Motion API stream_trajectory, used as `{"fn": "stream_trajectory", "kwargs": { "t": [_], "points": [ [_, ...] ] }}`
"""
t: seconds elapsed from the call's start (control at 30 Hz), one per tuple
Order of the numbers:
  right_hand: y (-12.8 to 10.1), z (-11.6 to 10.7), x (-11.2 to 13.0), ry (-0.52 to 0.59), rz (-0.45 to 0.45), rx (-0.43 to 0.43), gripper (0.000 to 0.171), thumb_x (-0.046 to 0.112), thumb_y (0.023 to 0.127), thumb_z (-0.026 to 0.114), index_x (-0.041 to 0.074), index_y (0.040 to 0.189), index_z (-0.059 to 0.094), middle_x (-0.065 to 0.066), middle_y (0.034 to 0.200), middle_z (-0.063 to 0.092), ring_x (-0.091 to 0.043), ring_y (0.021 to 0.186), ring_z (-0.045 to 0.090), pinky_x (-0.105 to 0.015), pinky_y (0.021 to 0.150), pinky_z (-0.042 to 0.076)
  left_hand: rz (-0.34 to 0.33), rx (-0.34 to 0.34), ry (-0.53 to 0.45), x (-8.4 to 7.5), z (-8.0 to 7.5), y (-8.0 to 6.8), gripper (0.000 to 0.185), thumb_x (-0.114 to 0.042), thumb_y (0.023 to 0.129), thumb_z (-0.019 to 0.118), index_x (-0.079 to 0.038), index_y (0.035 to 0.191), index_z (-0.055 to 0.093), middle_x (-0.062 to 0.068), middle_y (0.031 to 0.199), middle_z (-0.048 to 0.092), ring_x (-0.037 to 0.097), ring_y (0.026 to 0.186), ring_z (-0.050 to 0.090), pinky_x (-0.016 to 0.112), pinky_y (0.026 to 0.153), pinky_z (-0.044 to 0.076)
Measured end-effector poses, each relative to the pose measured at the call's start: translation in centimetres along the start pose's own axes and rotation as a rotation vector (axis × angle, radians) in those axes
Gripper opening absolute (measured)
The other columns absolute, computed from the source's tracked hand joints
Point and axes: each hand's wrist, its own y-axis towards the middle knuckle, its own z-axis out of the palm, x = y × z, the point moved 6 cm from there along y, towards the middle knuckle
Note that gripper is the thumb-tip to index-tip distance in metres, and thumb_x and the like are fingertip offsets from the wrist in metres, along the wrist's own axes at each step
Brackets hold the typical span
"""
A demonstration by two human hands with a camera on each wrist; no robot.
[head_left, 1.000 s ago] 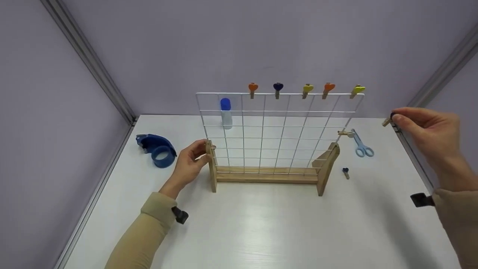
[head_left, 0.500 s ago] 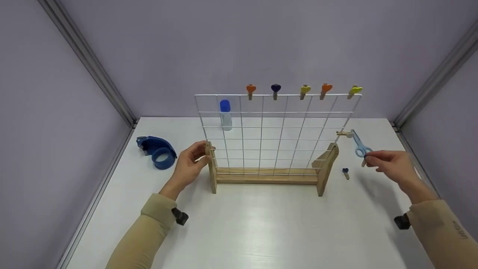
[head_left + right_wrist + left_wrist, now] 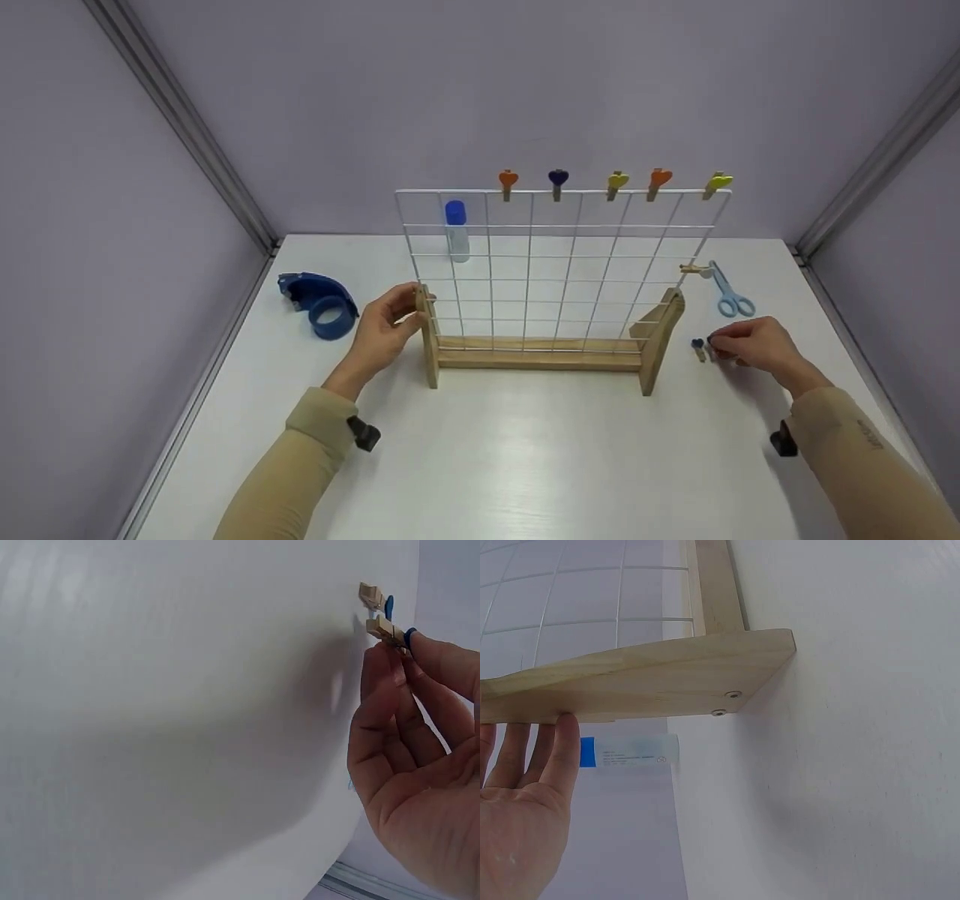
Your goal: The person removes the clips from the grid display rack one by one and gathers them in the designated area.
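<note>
The right hand [image 3: 756, 348] partly hides its clip [image 3: 711, 340] in head view.

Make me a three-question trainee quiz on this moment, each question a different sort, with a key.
1. What does the right hand pinch?
A) the scissors
B) a small wooden clip with a blue heart
C) the blue-capped bottle

2. True or false: the left hand rests on the tape dispenser.

3. How many heart clips sit along the top edge of the wire grid?

Key:
1. B
2. False; it holds the stand's wooden upright.
3. Five
</note>
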Motion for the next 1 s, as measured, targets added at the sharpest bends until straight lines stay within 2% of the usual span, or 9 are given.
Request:
{"fn": "stream_trajectory", "kwargs": {
  "t": [0.17, 0.37, 0.5, 0.8, 1.0],
  "points": [
    [0.48, 0.14, -0.38, -0.023, 0.011, 0.000, 0.043, 0.023, 0.110, 0.070, -0.013, 0.135, 0.073, 0.005, 0.092, 0.081, -0.007, 0.085, 0.069, -0.021, 0.072, 0.061, 0.012, 0.004, -0.015, 0.05, 0.04, 0.08, 0.043, 0.002, 0.104, 0.074, 0.003, 0.147, 0.066, 0.026, 0.142, 0.075, 0.025, 0.134, 0.071, 0.020, 0.105, 0.061],
    [0.75, 0.08, -0.11, -0.076, 0.033, 0.017, 0.042, 0.023, 0.111, 0.068, -0.011, 0.135, 0.073, -0.008, 0.102, 0.082, -0.016, 0.089, 0.069, -0.023, 0.073, 0.060, 0.016, -0.003, -0.011, -0.13, -0.07, 0.06, 0.043, 0.003, 0.104, 0.074, 0.003, 0.146, 0.066, 0.026, 0.141, 0.075, 0.027, 0.134, 0.072, 0.018, 0.106, 0.060],
    [0.69, 0.02, 0.15, -0.102, 0.026, 0.012, 0.039, 0.021, 0.109, 0.071, -0.011, 0.133, 0.074, -0.016, 0.107, 0.083, -0.017, 0.089, 0.071, -0.024, 0.073, 0.061, 0.010, -0.006, -0.009, 0.06, -0.13, 0.07, 0.044, 0.004, 0.104, 0.074, 0.003, 0.147, 0.066, 0.026, 0.141, 0.076, 0.027, 0.133, 0.072, 0.019, 0.106, 0.060],
    [0.59, -0.12, 0.15, -0.120, 0.012, 0.006, 0.036, 0.017, 0.108, 0.072, -0.011, 0.131, 0.075, -0.020, 0.110, 0.082, -0.018, 0.089, 0.071, -0.025, 0.072, 0.060, 0.015, -0.011, -0.006, 0.02, -0.18, 0.13, 0.043, 0.004, 0.104, 0.074, 0.003, 0.147, 0.066, 0.025, 0.141, 0.076, 0.020, 0.130, 0.073, 0.018, 0.106, 0.060],
    [0.03, -0.75, 0.09, -0.127, -0.006, -0.030, 0.040, 0.020, 0.109, 0.069, -0.010, 0.137, 0.072, -0.027, 0.120, 0.078, -0.020, 0.092, 0.074, -0.025, 0.073, 0.061, 0.009, 0.000, -0.013, 0.02, -0.08, 0.05, 0.044, 0.004, 0.105, 0.074, 0.003, 0.148, 0.065, 0.027, 0.142, 0.075, 0.029, 0.134, 0.072, 0.019, 0.105, 0.061]
  ]
}}
